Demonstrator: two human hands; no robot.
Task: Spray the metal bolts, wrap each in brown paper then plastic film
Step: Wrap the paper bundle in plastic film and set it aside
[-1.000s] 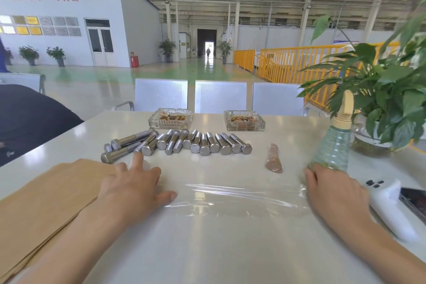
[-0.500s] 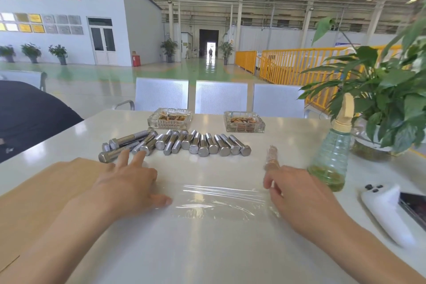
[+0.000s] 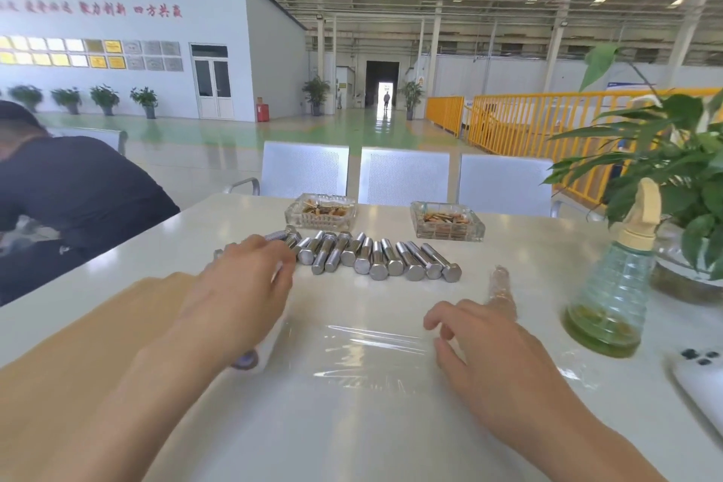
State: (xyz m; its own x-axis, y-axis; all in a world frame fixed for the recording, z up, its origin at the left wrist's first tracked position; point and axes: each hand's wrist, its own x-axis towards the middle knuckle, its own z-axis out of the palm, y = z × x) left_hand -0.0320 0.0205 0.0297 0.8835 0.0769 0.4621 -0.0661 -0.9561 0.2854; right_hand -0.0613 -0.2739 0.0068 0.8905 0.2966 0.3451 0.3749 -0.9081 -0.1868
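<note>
Reaching my left hand [image 3: 250,282], fingers curled over the left end of the bolts [image 3: 375,258], grasp unclear, to pick one for wrapping; my right hand [image 3: 481,340] hovers loose and empty above the plastic film [image 3: 367,348]; brown paper [image 3: 78,356] lies left.

The left hand [image 3: 242,286] reaches far forward, fingers bent down. The right hand [image 3: 485,340] sits closer, fingers loosely curled.

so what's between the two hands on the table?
Head view: a flattened sheet of plastic film on the table, between the left hand and right hand.
</note>
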